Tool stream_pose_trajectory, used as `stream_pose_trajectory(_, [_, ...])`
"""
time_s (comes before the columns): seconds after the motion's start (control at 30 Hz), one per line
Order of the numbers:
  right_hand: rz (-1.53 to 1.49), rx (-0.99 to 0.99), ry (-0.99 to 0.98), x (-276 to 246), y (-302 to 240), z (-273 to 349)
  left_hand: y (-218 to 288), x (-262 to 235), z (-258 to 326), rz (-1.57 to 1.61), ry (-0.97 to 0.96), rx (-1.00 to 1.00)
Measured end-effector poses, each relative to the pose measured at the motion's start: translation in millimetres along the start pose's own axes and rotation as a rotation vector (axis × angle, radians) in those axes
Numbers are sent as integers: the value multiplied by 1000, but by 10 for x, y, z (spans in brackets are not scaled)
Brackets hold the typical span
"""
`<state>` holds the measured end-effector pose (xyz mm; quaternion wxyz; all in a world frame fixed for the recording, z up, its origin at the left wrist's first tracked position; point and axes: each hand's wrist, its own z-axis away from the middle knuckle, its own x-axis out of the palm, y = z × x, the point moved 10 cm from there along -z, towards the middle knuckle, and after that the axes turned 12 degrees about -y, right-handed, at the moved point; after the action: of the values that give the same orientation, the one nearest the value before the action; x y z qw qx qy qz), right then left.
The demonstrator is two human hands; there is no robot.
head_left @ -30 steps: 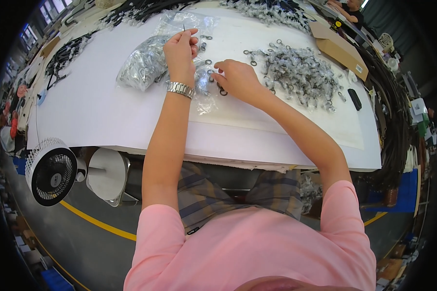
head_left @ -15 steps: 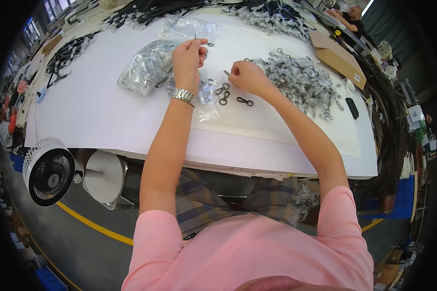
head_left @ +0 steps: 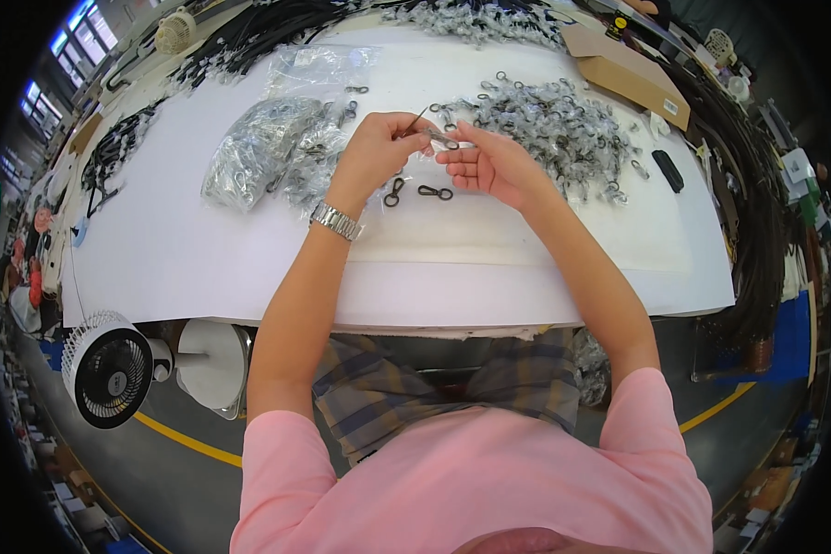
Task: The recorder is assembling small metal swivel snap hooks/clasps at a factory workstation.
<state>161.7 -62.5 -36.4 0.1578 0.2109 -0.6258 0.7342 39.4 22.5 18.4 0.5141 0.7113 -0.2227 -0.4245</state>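
My left hand [head_left: 379, 152] is closed, pinching a thin dark pointed tool [head_left: 417, 122] that sticks up past the fingertips. Between the two hands is a dark metal snap hook [head_left: 443, 139] in what looks like clear wrap. My right hand [head_left: 497, 168] grips its ring end with thumb and forefinger, the other fingers loosely curled. Whether the left fingertips also touch the hook, I cannot tell. On the table just below lie two bare snap hooks, one upright [head_left: 394, 192] and one sideways [head_left: 435, 193].
A heap of plastic-wrapped hooks [head_left: 563, 134] lies right of my hands, a clear bag of wrapped pieces [head_left: 254, 152] left. Beyond are a cardboard box [head_left: 623, 74], a black oblong object [head_left: 668, 172] and dark straps [head_left: 249, 37]. A fan [head_left: 111, 374] stands by the left table edge.
My hands have come together: the left lowered toward the right one, and the right turned with its fingers uncurling. A snap hook now shows between them. The whole view has shifted slightly.
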Motion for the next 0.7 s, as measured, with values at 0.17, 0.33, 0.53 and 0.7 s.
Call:
stream_pose_trajectory(0.17, [57,21,-63,-157,79,-11,177,219,-35,-31,-65,74])
stream_pose_trajectory(0.33, [508,-170,165,-247,-348,121,6,301,14,286,-179,-70])
stream_pose_trajectory(0.53, [894,-379,264,-17,-640,272,-75,384,23,484,-277,-133])
stream_pose_trajectory(0.7, [781,-343,174,31,-593,247,-48,366,34,409,-134,-107])
